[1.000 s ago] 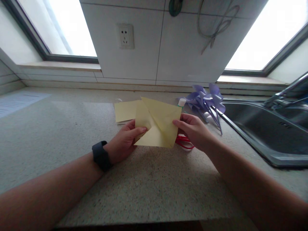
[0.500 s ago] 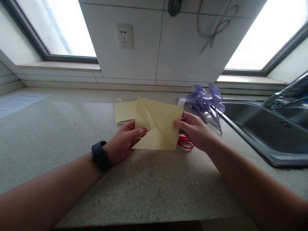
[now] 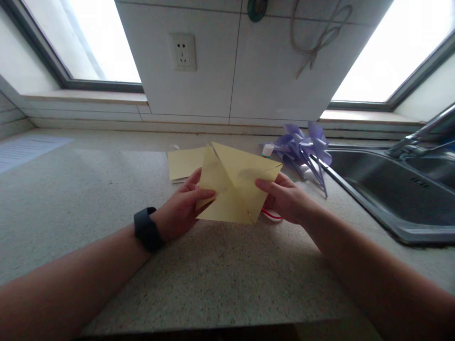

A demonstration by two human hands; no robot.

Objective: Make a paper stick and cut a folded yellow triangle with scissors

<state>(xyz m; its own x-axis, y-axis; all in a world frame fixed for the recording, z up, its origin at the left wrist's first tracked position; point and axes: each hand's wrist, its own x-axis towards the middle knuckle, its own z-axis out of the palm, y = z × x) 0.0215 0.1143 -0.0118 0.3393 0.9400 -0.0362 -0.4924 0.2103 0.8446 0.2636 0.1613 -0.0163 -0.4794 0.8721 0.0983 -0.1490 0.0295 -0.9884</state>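
Note:
A pale yellow sheet of paper, slit in from its corners, is held up above the counter between both hands. My left hand pinches its left side, thumb on top. On the right side, my right hand grips it with the thumb over the front and the fingers behind. More yellow paper lies behind on the counter, partly covered by the held sheet. Red loops show below my right hand. Just behind the sheet stands a white-capped bottle, its lower part hidden.
Purple pinwheels on sticks lie at the back right, beside a steel sink with a faucet. A printed sheet is at the far left of the speckled counter. Behind is a tiled wall with a socket.
The yellow sheet has opened out at its slits, and its upper right corner has shifted right. More of the white-capped bottle shows. Both hands keep hold, with my right hand slightly further right.

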